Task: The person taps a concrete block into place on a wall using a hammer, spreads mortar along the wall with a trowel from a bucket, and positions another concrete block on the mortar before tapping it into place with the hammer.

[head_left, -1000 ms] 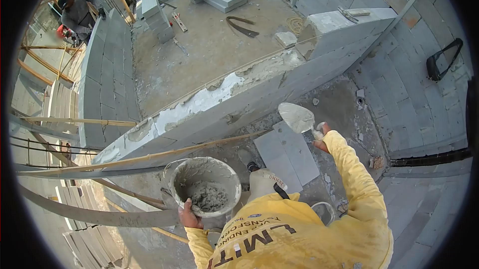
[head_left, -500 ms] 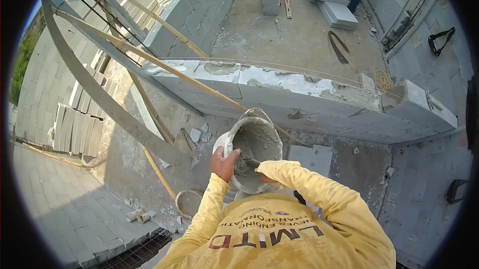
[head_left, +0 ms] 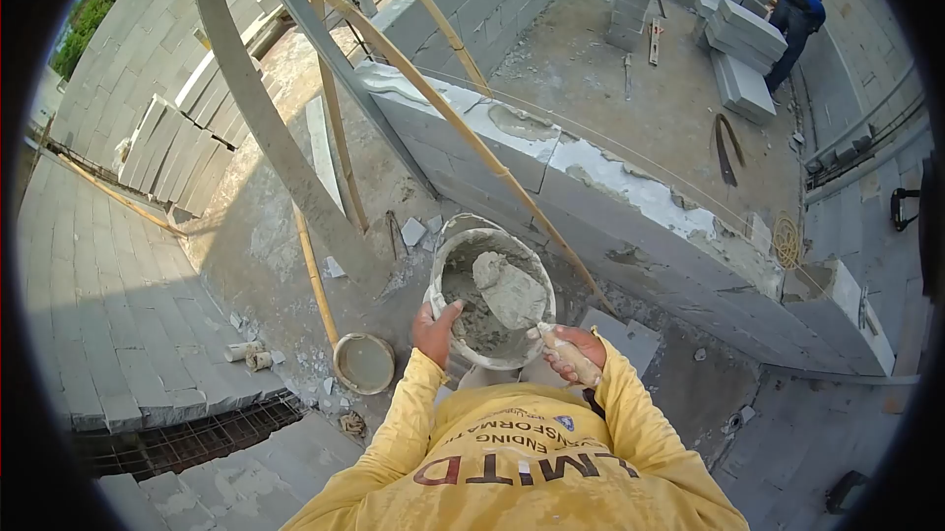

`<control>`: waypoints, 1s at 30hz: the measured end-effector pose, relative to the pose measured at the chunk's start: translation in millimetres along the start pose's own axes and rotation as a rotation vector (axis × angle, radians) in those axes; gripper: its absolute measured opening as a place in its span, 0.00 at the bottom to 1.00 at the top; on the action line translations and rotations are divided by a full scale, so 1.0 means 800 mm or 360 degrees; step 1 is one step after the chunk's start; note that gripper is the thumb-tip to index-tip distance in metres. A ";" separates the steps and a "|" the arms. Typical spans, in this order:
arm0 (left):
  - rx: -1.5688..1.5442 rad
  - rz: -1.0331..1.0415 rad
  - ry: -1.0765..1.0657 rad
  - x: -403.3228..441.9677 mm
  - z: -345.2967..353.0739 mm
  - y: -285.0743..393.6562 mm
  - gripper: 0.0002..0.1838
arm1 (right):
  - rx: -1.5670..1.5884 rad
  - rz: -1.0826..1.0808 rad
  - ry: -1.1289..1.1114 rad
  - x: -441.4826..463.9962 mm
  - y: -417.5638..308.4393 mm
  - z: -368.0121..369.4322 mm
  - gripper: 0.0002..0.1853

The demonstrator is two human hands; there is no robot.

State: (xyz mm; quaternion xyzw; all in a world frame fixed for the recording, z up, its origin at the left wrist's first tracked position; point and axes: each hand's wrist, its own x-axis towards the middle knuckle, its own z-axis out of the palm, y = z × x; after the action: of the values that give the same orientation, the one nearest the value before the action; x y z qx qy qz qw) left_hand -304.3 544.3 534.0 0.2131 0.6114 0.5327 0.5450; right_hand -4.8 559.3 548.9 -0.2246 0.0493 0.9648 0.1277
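Observation:
My left hand (head_left: 434,331) grips the left rim of a mortar-smeared bucket (head_left: 544,270) in front of my body. Grey wet mortar (head_left: 472,322) lies inside it. My right hand (head_left: 574,355) is wrapped round the handle of a trowel (head_left: 516,300), whose blade is over the bucket's mouth with a lump of mortar on it. Beyond the bucket runs a low block wall (head_left: 610,226), its top partly coated with white and grey mortar, with a thin string along it.
A bamboo pole (head_left: 463,127) slants across the wall toward the bucket. A small pail (head_left: 363,364) stands on the floor at the left. Behind the wall, a person in blue (head_left: 795,24) bends beside stacked blocks (head_left: 743,88). Rebar mesh (head_left: 212,437) shows in a lower-left opening.
The trowel was out to the right of the bucket, then down inside it; now it is raised with mortar on its blade. The view has turned left, and the bucket stays in my left hand.

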 end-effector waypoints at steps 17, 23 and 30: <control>-0.0263 -0.0165 0.0435 -0.041 -0.076 -0.032 0.16 | -0.3234 -0.0954 0.2217 0.120 -0.238 0.038 0.31; -0.0466 -0.0254 0.0428 -0.048 -0.073 -0.034 0.17 | -0.3215 -0.1142 0.2339 0.137 -0.235 -0.035 0.19; -0.0485 -0.0285 0.0377 -0.039 -0.049 -0.017 0.16 | -0.3327 -0.1122 0.2509 0.087 -0.209 -0.043 0.14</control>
State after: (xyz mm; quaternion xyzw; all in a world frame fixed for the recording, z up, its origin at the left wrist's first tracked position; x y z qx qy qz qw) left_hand -325.0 496.9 529.1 0.0088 0.6001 0.5897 0.5404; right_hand -5.3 730.8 481.0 -0.7046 -0.7007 0.0830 0.0750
